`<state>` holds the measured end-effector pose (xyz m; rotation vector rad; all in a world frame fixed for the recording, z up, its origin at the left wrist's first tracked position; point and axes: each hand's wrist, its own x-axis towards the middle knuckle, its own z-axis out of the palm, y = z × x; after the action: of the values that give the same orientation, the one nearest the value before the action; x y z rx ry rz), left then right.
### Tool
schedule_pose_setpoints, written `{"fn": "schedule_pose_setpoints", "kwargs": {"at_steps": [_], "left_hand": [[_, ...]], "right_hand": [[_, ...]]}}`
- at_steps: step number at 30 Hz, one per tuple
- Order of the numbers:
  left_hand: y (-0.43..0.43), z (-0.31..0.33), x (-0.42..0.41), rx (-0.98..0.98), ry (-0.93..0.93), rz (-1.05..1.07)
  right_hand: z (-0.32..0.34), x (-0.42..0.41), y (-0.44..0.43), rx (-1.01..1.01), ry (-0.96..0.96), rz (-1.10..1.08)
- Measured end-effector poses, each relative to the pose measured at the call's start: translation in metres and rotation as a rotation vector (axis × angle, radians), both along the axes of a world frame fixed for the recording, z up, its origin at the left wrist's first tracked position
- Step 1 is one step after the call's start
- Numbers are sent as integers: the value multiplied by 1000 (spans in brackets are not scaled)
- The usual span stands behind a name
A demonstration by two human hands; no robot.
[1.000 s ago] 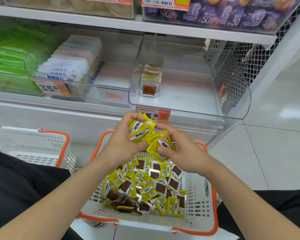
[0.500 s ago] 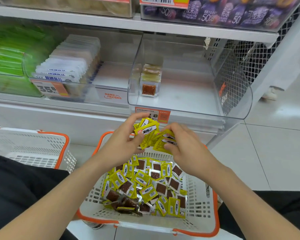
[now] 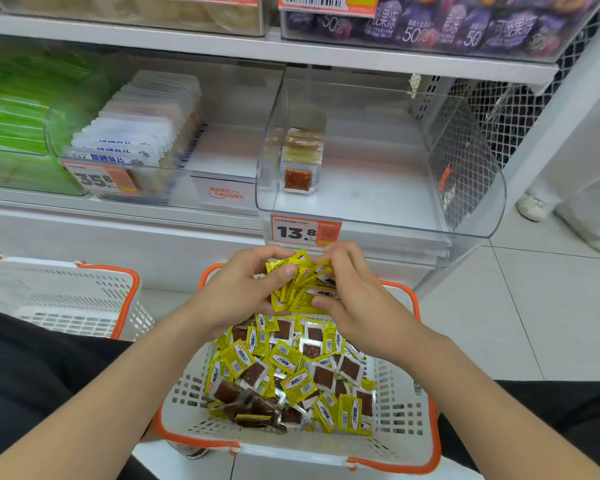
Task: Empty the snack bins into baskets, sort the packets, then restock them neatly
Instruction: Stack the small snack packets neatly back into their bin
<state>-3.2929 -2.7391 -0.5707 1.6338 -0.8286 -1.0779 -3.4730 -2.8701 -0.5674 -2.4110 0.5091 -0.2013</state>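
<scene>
A: Yellow snack packets [image 3: 300, 289], where?
B: Bunch betw. both hands, over white basket [image 3: 400, 403]; more lie loose in it. Few stand in clear bin [image 3: 395, 188] on shelf.
A: Hands?
B: L hand [image 3: 236, 292], R hand [image 3: 355, 306] both curled round the bunch, fingers pinching pkts.

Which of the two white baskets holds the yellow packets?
The middle basket, with packets heaped inside, below the clear bin; the left basket shows none.
</scene>
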Motion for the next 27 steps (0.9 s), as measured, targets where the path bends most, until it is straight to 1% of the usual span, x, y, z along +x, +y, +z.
{"fn": "schedule_pose_setpoints", "kwargs": {"at_steps": [2, 4, 6, 9, 11, 14, 18, 22, 23, 24, 25, 27], "left_hand": [[-1, 4, 0, 4, 10, -31], [-1, 6, 2, 37, 51, -105], [0, 9, 4, 78, 91, -155], [0, 12, 4, 108, 0, -183], [0, 13, 3, 100, -35, -110], [-2, 10, 2, 64, 24, 2], [-2, 11, -2, 39, 93, 35], [-4, 11, -6, 49, 211, 112], [-6, 12, -8, 41, 224, 143], [-6, 12, -9, 25, 235, 181], [-7, 11, -11, 4, 247, 224], [-8, 8, -14, -48, 272, 302]], "right_hand": [[-1, 1, -1, 19, 9, -14], [-1, 1, -2, 53, 36, -29], [-2, -1, -1, 45, 53, -6], [-8, -2, 1, -30, 67, 86], [-11, -1, 5, -6, 70, 63], [-12, 1, 7, 36, 35, -15], [-9, 3, 3, 148, -25, -88], [-6, 6, 3, 155, 36, -117], [-8, 6, 2, 182, 53, -149], [-9, 6, 1, 250, 57, -194], [-8, 6, 1, 363, 43, -247], [-5, 6, 2, 669, -38, -340]]}}
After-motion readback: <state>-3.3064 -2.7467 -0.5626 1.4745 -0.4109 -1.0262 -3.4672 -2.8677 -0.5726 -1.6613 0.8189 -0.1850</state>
